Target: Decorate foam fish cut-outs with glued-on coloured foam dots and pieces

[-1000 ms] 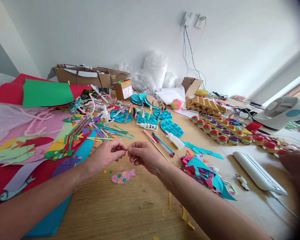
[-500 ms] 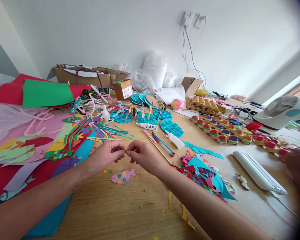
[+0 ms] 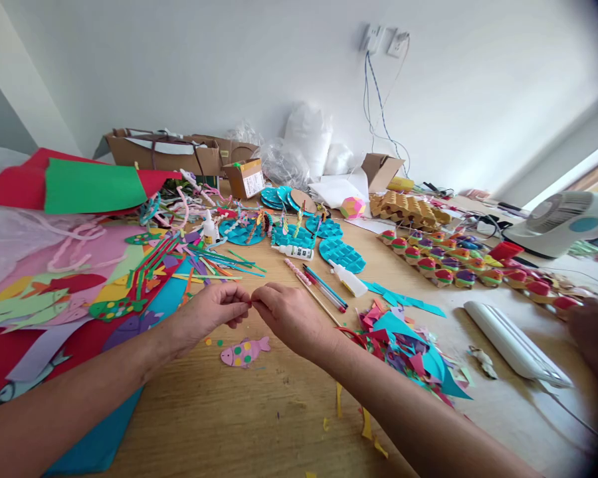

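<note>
My left hand point(image 3: 222, 310) and my right hand point(image 3: 290, 315) meet fingertip to fingertip above the table, both pinched closed. Whatever sits between the fingertips is too small to make out. Just below them lies a pink paper fish point(image 3: 244, 352) with green and yellow dots. Two small loose paper dots point(image 3: 220, 343) rest beside its head. Past my right hand, a wooden stick point(image 3: 323, 302) and several pens point(image 3: 326, 289) lie side by side, with a white glue bottle point(image 3: 349, 279) to their right.
Colourful paper scraps point(image 3: 413, 352) are heaped on the right, near a white power strip point(image 3: 517, 343). Foam sheets and paper fish point(image 3: 54, 299) cover the left. Behind stand blue painted discs point(image 3: 342, 254), painted egg cartons point(image 3: 443, 262) and a white fan point(image 3: 561, 226). Another person's hand point(image 3: 593, 332) shows far right.
My right hand has turned over, so its back now faces up and its fingers are more hidden. My left hand has barely moved, and the fish lies where it was.
</note>
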Demonstrator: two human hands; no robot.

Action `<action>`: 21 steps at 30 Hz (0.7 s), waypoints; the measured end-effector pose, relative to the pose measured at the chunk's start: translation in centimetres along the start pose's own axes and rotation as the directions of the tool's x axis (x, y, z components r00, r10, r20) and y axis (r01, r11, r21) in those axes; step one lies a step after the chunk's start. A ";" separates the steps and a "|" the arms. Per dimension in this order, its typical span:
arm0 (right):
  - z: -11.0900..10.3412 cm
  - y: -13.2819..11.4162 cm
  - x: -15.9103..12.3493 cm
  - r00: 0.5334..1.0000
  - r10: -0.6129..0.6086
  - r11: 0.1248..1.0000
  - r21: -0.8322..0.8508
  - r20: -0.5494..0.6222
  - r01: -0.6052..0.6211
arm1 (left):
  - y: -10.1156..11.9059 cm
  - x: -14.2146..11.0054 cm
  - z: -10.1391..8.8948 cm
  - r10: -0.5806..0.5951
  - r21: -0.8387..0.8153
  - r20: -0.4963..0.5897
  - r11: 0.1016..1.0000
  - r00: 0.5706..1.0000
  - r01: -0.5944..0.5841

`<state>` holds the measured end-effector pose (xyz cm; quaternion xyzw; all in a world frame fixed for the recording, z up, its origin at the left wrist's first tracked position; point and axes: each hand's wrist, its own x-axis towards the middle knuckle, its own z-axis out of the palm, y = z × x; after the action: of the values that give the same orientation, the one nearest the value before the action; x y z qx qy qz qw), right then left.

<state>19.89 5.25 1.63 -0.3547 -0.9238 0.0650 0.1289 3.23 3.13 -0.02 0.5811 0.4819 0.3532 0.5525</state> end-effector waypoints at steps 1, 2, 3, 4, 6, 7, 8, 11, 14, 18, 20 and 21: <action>0.0 -0.1 0.0 1.000 0.020 1.000 0.007 0.005 -0.020 | 0.0 0.0 0.0 -0.004 0.004 -0.006 1.000 1.000 0.004; -0.1 -0.2 0.1 0.999 0.043 0.999 0.019 0.010 -0.043 | 0.0 0.0 0.0 -0.008 0.012 -0.015 1.000 1.000 0.009; -0.2 -0.4 0.2 0.998 0.064 0.997 0.035 0.016 -0.064 | 0.0 -0.1 0.0 -0.014 0.022 -0.024 1.000 1.000 0.014; -0.3 -0.5 0.2 0.996 0.082 0.995 0.055 0.019 -0.083 | 0.1 -0.1 0.0 -0.021 0.034 -0.032 0.999 0.999 0.022; -0.3 -0.7 0.3 0.994 0.109 0.989 0.098 0.018 -0.110 | 0.2 -0.2 0.1 -0.032 0.057 -0.044 0.998 0.999 0.035; -0.4 -0.7 0.3 0.993 0.118 0.985 0.122 0.014 -0.119 | 0.3 -0.2 0.1 -0.033 0.069 -0.045 0.997 0.998 0.037; -0.3 -0.7 0.3 0.992 0.126 0.981 0.146 0.010 -0.126 | 0.3 -0.2 0.1 -0.029 0.079 -0.044 0.996 0.999 0.032; -0.3 -0.6 0.3 0.990 0.139 0.970 0.200 0.006 -0.137 | 0.2 -0.1 0.0 -0.008 0.100 -0.028 0.995 1.000 0.011; -0.2 -0.6 0.4 0.990 0.141 0.966 0.219 0.010 -0.139 | 0.1 0.0 0.0 -0.008 0.105 -0.018 0.994 1.000 0.010; -0.2 -0.6 0.4 0.990 0.142 0.963 0.230 0.019 -0.143 | 0.0 0.0 0.0 -0.015 0.124 -0.027 0.992 1.000 0.018; -0.2 -0.6 0.3 0.988 0.153 0.964 0.219 0.011 -0.151 | 0.0 0.0 0.1 -0.016 0.128 -0.036 0.992 0.999 0.021; -0.2 -0.7 0.2 0.988 0.156 0.967 0.205 0.000 -0.152 | 0.0 0.0 0.1 -0.015 0.132 -0.041 0.991 0.999 0.020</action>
<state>19.35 4.87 1.96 -0.4107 -0.8808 0.1667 0.1666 3.31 3.10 -0.06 0.6053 0.5203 0.3271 0.5060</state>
